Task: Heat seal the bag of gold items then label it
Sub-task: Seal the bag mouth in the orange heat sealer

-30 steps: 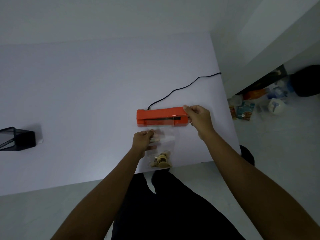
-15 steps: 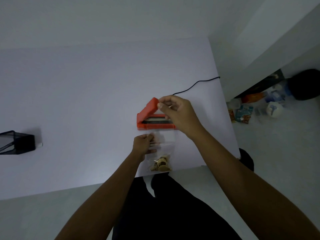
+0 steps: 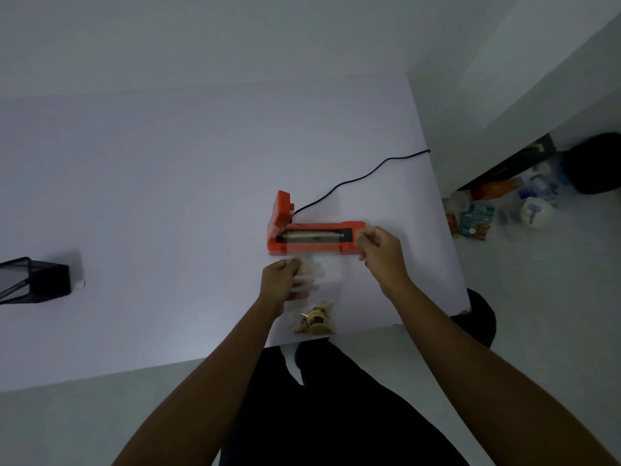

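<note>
An orange heat sealer (image 3: pixel 314 242) lies on the white table (image 3: pixel 168 196), its lid (image 3: pixel 281 210) swung upright at the left end so the sealing strip shows. A clear plastic bag (image 3: pixel 327 277) lies just in front of it, with the gold items (image 3: pixel 314 322) bunched at its near end by the table edge. My left hand (image 3: pixel 280 280) pinches the bag's left side; its fingers show through the plastic. My right hand (image 3: pixel 381 252) hovers at the sealer's right end with loosely curled fingers, and nothing is visible in them.
The sealer's black cord (image 3: pixel 363 178) runs back right and off the table's right edge. A black mesh holder (image 3: pixel 32 279) sits at the far left. Boxes and packets (image 3: pixel 477 216) clutter the floor to the right. My dark-trousered legs are below the table's near edge.
My right hand raised the sealer's lid from flat to upright, let go of it and dropped back to the sealer's right end. My left hand stayed on the bag.
</note>
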A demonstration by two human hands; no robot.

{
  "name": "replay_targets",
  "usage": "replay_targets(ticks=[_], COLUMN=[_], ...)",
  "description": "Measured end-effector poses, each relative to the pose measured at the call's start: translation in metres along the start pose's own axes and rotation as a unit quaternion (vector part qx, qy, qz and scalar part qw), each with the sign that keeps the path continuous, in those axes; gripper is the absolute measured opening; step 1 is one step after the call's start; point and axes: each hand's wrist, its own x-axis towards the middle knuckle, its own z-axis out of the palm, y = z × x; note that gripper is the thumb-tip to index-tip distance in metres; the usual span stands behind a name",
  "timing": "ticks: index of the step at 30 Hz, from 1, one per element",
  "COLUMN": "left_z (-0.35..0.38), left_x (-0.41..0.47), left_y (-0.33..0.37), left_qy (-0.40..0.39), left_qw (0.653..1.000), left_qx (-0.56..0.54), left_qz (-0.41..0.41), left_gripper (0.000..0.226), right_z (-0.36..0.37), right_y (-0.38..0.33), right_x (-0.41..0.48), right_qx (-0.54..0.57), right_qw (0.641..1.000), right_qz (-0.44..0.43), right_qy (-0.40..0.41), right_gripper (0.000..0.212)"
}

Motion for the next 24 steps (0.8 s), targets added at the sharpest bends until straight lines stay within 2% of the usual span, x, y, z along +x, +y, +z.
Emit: replay_targets(ticks=[6,10,14,18,20,24], left_z=[0.009,0.014,0.019,0.021,0.023,0.026], left_x=[-0.002,-0.001,-0.001,0.0,0.001,0.001], left_y=[0.012,0.022,0.027,0.027,0.027,0.03], left_qy=[0.003,0.004,0.01,0.036,0.045,0.057], left_qw=[1.0,0.999,0.998,0.998,0.997,0.995], left_qx=[0.006,0.012,0.013,0.009,0.01,0.016], left_qz=[0.024,0.045,0.052,0.057,0.062,0.083], left_gripper=[0.023,0.024,0.028,0.028,0.026,0.023], right_z=[0.002,0.011,0.014,0.009,0.006,0.0], right_y=[0.043,0.051,0.047,0.042,0.044,0.044], right_x=[-0.001,0.004,0.016,0.035,0.044,0.048], right_qx=[-0.055,-0.074,-0.113,-0.152,-0.157,-0.128], right_qw=[0.995,0.996,0.993,0.987,0.986,0.988], right_qz=[0.075,0.048,-0.015,-0.039,-0.041,-0.045], right_qy=[-0.021,-0.006,0.032,-0.031,-0.049,-0.069], right_gripper=[0.017,0.009,0.05,0.082,0.088,0.082])
